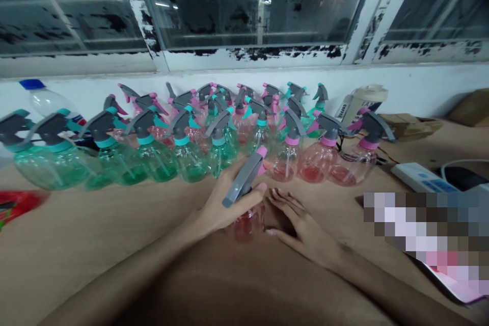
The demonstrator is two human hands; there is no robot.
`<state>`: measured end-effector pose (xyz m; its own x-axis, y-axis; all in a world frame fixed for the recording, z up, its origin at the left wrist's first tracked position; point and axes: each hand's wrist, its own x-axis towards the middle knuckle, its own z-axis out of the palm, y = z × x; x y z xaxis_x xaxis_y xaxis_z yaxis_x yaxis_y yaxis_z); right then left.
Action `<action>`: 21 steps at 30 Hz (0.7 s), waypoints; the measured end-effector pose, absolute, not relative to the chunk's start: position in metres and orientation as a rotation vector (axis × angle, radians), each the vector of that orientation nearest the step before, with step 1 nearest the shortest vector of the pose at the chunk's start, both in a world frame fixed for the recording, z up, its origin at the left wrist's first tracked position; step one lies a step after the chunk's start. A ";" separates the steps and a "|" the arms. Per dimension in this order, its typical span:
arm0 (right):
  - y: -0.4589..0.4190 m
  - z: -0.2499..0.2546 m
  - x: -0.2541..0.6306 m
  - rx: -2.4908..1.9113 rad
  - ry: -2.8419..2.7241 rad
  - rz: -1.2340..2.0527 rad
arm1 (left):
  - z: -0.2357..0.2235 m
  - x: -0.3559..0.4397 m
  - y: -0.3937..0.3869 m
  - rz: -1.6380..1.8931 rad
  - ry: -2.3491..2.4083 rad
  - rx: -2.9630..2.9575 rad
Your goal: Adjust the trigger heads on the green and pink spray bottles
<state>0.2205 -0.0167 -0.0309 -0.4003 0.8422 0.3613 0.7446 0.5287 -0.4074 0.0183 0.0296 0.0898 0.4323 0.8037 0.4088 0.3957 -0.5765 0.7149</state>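
Observation:
My left hand is wrapped round the neck of a pink spray bottle, just below its grey and pink trigger head. Red-tinted clear plastic shows beneath my fingers. To the right of that bottle, my right hand lies low over the table with its fingers stretched out and holds nothing. Beyond both hands stands a row of spray bottles: green ones with grey and teal heads on the left, pink ones with grey and pink heads on the right. More spray bottles crowd behind them.
A clear bottle with a blue cap stands at the back left, near a red packet. On the right are a pale cup, a cardboard box, a white power strip with cables and a blurred-out flat item. Windows rise behind.

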 end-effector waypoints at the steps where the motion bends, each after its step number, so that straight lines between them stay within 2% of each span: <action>1: -0.017 -0.031 0.220 -1.286 -2.239 0.245 | 0.090 0.018 0.029 1.026 0.995 2.174; 13: -0.016 -0.032 0.222 -1.260 -2.238 0.248 | 0.095 0.018 0.029 0.895 0.840 2.239; 21: -0.015 -0.033 0.221 -1.262 -2.235 0.258 | 0.085 0.020 0.029 1.082 0.938 2.145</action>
<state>0.2210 -0.0150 -0.0328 -0.4046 0.8358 0.3712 0.7293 0.5398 -0.4205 0.0203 0.0289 0.0854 0.4309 0.7824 0.4497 0.3347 -0.6013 0.7255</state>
